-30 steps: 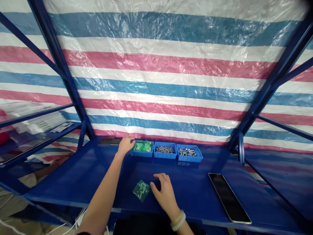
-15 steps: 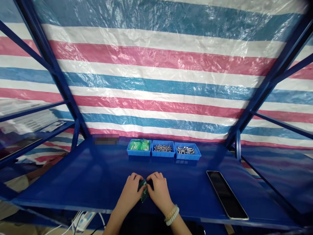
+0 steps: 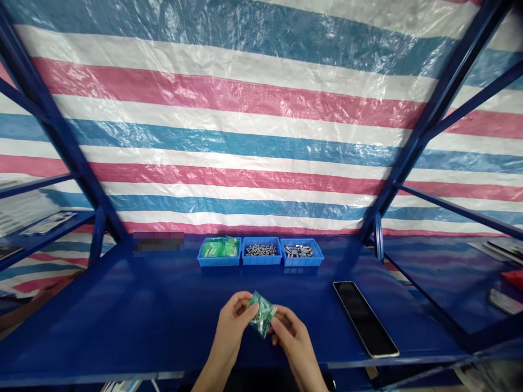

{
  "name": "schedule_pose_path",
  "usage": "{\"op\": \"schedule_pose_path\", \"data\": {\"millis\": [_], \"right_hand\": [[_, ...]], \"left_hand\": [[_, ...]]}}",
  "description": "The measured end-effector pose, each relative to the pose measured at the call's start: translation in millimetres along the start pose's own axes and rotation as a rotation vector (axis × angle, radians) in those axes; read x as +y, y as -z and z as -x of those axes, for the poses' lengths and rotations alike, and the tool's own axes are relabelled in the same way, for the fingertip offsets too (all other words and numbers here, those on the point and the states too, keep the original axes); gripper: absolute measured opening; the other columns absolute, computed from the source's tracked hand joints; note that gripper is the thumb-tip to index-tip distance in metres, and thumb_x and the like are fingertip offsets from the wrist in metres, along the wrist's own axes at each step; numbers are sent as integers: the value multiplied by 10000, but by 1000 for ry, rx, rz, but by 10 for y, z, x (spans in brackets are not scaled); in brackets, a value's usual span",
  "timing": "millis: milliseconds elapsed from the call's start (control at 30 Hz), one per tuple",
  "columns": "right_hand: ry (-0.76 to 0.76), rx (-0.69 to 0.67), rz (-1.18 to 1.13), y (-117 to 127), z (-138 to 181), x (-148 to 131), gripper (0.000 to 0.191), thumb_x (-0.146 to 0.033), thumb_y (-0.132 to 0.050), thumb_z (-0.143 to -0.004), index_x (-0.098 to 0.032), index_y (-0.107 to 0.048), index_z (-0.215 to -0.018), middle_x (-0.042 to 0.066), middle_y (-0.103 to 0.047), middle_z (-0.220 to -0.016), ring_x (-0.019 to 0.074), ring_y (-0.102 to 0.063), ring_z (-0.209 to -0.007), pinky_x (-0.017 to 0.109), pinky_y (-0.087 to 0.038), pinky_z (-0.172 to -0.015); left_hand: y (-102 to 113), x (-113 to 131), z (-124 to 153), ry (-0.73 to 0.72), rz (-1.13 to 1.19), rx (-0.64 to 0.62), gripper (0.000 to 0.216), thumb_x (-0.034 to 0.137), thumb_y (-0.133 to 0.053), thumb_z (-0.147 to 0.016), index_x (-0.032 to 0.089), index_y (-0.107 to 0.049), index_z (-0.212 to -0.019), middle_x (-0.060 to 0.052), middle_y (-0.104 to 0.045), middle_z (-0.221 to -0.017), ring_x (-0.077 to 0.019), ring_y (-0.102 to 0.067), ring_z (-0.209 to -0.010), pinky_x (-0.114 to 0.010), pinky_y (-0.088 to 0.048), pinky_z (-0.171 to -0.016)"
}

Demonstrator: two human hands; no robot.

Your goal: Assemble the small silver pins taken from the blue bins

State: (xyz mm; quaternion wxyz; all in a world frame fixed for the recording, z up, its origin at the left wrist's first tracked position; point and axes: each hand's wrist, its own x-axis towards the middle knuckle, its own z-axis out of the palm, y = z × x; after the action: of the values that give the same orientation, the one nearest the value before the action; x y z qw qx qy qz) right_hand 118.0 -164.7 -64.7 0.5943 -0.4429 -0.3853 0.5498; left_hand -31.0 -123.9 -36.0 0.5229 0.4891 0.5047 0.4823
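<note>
Where the bag [image 3: 261,314] sits: lifted over the shelf, tilted, pinched between my two hands.
Left hand [image 3: 232,326]: narrow grip, thumb and fingers closed on the bag's upper left side.
Right hand [image 3: 293,341]: also narrow, fingertips closed on its lower right corner.
Feel: I'd judge the bag light and soft, its thin plastic slippery and easily creased, with a few firmer pieces inside. From this view I can't clearly make out what they are.
Hold: the flat edges or a corner seem the surest place, pinched between thumb and fingers, with the pieces left free to slide.
Shelf [image 3: 122,310]: blue, with the bag above its near half.
Bins: three blue bins [image 3: 261,262] stand in a row along the far edge, holding green bags [image 3: 216,248], grey pins [image 3: 261,250] and grey blocks [image 3: 298,251].
Phone [image 3: 365,318]: lying dark-screened to my right, well apart from my hands.
Backdrop: a striped tarp [image 3: 245,136] hangs behind the shelf.
</note>
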Motion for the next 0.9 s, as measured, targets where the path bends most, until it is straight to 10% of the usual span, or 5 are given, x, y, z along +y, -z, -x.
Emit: {"op": "schedule_pose_path", "data": {"millis": [300, 433, 633, 900], "right_hand": [[-12, 13, -61, 80, 14, -215, 318, -423, -787, -770, -167, -782, -959, 23, -683, -691, 114, -485, -548, 220, -393, -492], [180, 8, 142, 98, 51, -361, 170, -349, -745, -817, -183, -750, -857, 41, -683, -747, 167, -582, -650, 263, -476, -581], [791, -56, 551, 161, 57, -617, 282, -109, -613, -854, -271, -722, -650, 70, -703, -994, 297, -591, -1021, 476, -494, -864], [829, -82, 605, 153, 22, -692, 291, -65, -620, -831, -281, -732, -673, 59, -698, -1135, 320, -531, -1185, 509, -462, -957]], "left_hand": [[-114, 99, 301, 132, 219, -29, 325, 409, -796, -684, 212, -655, -900, -15, -643, -749, -167, -623, -686, -270, -519, -632], [-4, 240, 356, -279, -124, -41, 62, 265, -688, -792, 245, -630, -795, -25, -645, -760, -196, -631, -725, -294, -541, -632], [121, 354, 383, -1211, -694, 80, 313, -53, -551, -755, 247, -641, -754, -50, -703, -861, -233, -618, -928, -403, -550, -827], [164, 320, 365, -1154, -636, 126, 298, -29, -582, -764, 261, -645, -786, -49, -718, -929, -257, -632, -1006, -424, -535, -872]]}}
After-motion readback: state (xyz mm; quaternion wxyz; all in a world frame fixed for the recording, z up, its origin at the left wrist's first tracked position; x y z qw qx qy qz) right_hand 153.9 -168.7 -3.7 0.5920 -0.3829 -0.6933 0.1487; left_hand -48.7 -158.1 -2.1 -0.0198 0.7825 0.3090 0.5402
